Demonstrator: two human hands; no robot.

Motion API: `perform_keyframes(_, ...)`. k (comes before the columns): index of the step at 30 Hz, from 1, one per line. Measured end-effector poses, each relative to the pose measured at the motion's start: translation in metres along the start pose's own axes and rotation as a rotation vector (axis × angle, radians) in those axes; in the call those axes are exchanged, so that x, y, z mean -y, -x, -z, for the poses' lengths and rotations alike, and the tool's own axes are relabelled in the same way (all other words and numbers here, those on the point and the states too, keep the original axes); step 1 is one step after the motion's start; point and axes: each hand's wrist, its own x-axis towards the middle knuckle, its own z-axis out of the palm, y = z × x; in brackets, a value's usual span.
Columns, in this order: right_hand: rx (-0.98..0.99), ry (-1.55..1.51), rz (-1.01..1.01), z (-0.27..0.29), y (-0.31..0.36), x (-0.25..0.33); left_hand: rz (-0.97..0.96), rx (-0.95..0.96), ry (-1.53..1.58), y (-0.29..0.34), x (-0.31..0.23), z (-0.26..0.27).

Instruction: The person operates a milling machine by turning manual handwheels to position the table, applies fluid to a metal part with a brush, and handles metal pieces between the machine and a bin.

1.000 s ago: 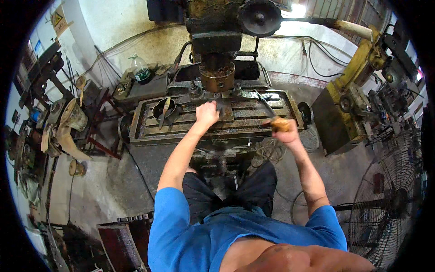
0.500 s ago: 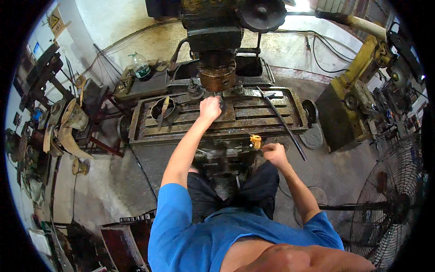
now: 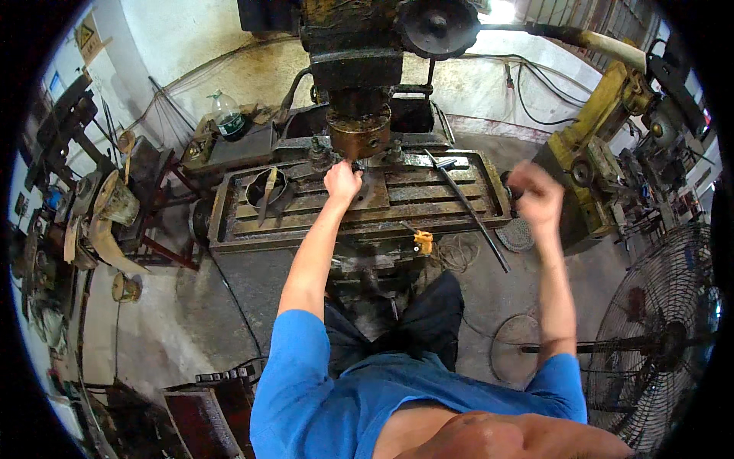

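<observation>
My left hand [image 3: 343, 182] is closed at the middle of the slotted milling machine table [image 3: 428, 205], just under the brown spindle head [image 3: 359, 135]. What its fingers hold there is hidden. Out past the table's right end, my right hand [image 3: 541, 200] is raised and blurred. It overlaps the dark handwheel [image 3: 508, 183] in the picture; whether it touches the wheel I cannot tell. A yellow part [image 3: 423, 242] sits at the table's front edge, apart from both hands.
A long dark bar [image 3: 470, 213] lies across the table's right side, its end overhanging the front. On the left stands a dark pot [image 3: 284, 191] with a brush-like tool [image 3: 267, 197]. A caged fan [image 3: 657, 336] is at my right, a plastic bottle [image 3: 228, 115] at the back left.
My right hand has left the yellow part at the table's front and moved up and right to beside the handwheel. My left hand stays closed under the spindle.
</observation>
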Motion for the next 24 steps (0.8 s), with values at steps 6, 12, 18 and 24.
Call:
perform_keyframes(6, -0.029, -0.549, 0.508, 0.065, -0.144, 0.187, 0.024, 0.038, 0.065, -0.004, 0.003, 0.005)
perform_keyframes(12, -0.128, -0.319, 0.667, 0.060, -0.101, 0.135, 0.058, 0.017, 0.116, -0.007, 0.001, -0.005)
perform_keyframes(18, -0.279, -0.346, 0.662, 0.014, -0.052, 0.093, 0.132, 0.082, 0.048, -0.003, 0.004, 0.010)
perform_keyframes(24, -0.252, -0.284, 0.662, 0.028, -0.074, 0.116, 0.104, 0.006, 0.051, -0.005, 0.003, 0.000)
